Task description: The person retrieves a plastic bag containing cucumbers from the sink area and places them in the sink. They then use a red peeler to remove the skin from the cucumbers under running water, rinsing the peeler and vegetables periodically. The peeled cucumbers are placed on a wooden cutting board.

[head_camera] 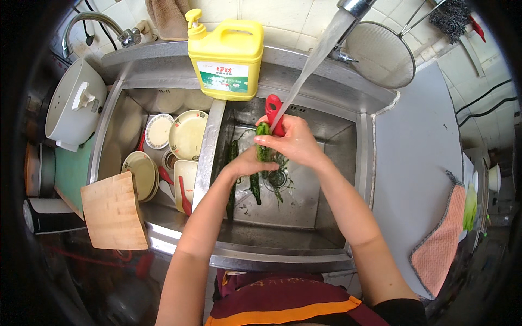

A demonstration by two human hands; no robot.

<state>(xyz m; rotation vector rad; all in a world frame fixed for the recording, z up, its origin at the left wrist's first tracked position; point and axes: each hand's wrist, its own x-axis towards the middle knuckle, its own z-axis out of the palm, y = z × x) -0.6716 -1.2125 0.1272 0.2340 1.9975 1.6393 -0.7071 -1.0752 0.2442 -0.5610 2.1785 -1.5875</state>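
Note:
My left hand, slightly blurred, wraps around a green cucumber over the right sink basin. In my right hand is a peeler-like tool with a red plastic handle; its working end is hidden. The right thumb and fingers also meet the cucumber's upper end. A stream of water runs from the faucet down to the right hand. Below, a dark green cucumber and another long one lie in the basin. Green peel shavings are scattered about the drain.
Plates, a rectangular dish and red utensils sit in the left basin. A wooden cutting board overlaps its front-left edge. A yellow pump jug stands behind the divider. A mesh strainer hangs right; a pink cloth drapes the counter.

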